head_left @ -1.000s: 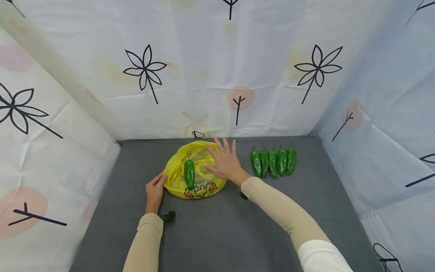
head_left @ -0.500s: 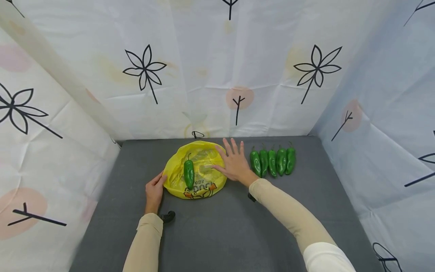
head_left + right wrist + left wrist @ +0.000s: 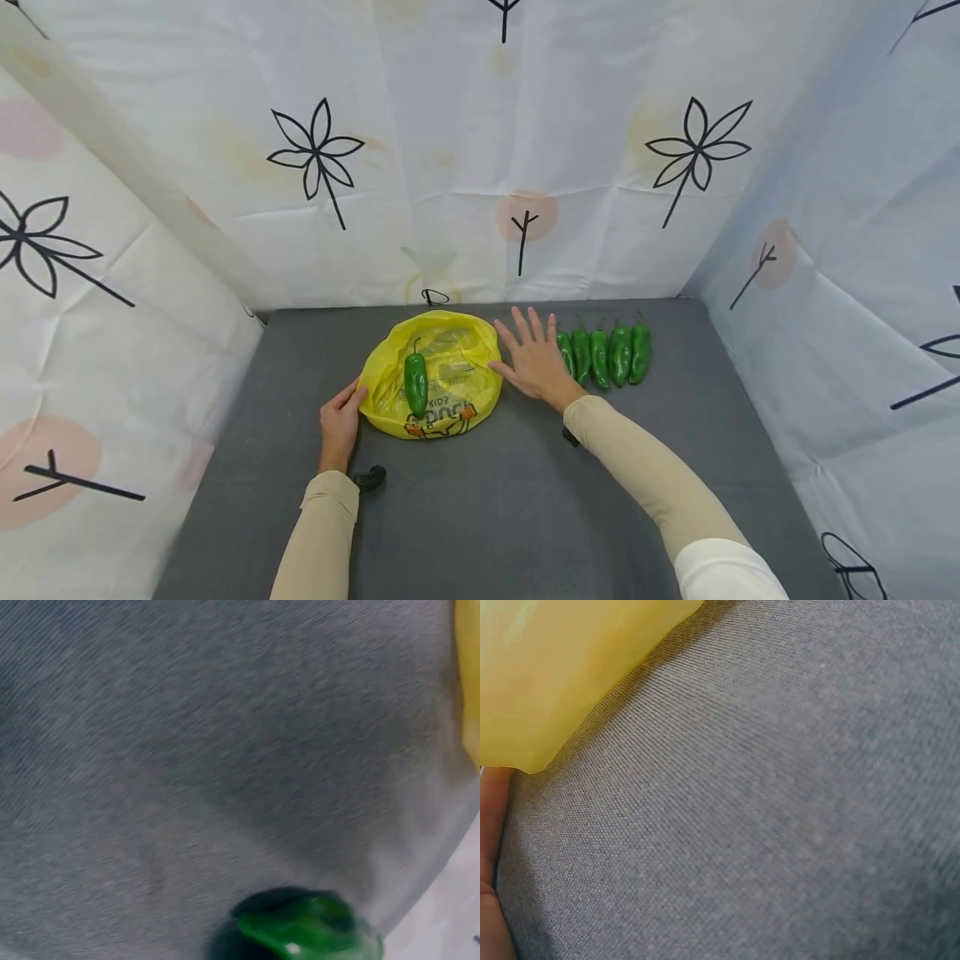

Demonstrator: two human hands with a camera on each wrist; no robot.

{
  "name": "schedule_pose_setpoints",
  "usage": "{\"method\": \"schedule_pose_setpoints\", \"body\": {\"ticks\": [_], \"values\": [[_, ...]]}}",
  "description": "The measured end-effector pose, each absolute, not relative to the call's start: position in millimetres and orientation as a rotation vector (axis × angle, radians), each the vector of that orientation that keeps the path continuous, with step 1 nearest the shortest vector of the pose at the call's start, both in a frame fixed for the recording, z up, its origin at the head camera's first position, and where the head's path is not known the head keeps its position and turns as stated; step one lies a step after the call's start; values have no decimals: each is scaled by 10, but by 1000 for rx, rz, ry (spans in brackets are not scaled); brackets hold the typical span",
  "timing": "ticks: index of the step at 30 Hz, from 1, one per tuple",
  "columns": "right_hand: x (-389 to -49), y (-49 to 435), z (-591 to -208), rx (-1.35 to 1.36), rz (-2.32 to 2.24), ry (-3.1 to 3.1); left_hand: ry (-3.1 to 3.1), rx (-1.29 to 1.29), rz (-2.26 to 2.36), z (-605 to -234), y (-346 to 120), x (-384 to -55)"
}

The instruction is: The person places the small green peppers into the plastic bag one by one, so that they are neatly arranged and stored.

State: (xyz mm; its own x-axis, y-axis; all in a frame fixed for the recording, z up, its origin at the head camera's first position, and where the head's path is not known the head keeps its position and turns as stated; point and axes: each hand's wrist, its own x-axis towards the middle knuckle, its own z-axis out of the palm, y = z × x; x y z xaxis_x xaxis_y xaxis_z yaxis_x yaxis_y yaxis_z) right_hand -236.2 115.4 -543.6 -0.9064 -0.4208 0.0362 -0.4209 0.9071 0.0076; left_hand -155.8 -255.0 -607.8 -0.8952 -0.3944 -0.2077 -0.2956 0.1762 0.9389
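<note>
A yellow plastic bag [image 3: 465,379] with dark print lies spread on the grey table, its edge rolled into a round rim. Inside it, left of the middle, rests one green chili pepper [image 3: 416,385], stem pointing away. My left hand [image 3: 340,427] pinches the bag's left edge; in the left wrist view part of the yellow bag [image 3: 570,667] covers the fingertips. Fingers spread and holding nothing, my right hand [image 3: 534,364] is between the bag's right edge and a row of several green chili peppers [image 3: 620,356]. It partly hides the leftmost pepper in the row.
The grey table [image 3: 465,517] reaches back to a white patterned cloth [image 3: 450,167], which also hangs at both sides. In the right wrist view one pepper's end [image 3: 315,930] shows at the bottom.
My right hand has moved right, from over the bag toward the row of peppers, fingers still spread. The left hand, the bag and the peppers stay in place.
</note>
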Motion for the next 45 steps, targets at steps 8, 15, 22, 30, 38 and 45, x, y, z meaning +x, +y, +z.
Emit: {"method": "schedule_pose_setpoints", "body": {"ticks": [8, 15, 22, 30, 38, 45], "values": [[-2352, 1305, -5468, 659, 90, -3044, -2335, 706, -1852, -6054, -2560, -1570], [-2357, 1447, -5553, 603, 51, -3092, -2347, 708, -1856, -6053, -2555, -1581], [-2336, 1582, -5572, 614, 44, -3074, -2358, 723, -1842, -6044, -2549, -1590], [-2334, 1710, -5632, 587, 1, -3091, -2348, 728, -1855, -6032, -2539, -1592], [-2337, 1747, -5633, 570, 125, -3068, -2337, 698, -1861, -6060, -2539, -1570], [-2357, 1742, -5568, 515, 252, -3035, -2347, 695, -1856, -6065, -2538, -1552]]}}
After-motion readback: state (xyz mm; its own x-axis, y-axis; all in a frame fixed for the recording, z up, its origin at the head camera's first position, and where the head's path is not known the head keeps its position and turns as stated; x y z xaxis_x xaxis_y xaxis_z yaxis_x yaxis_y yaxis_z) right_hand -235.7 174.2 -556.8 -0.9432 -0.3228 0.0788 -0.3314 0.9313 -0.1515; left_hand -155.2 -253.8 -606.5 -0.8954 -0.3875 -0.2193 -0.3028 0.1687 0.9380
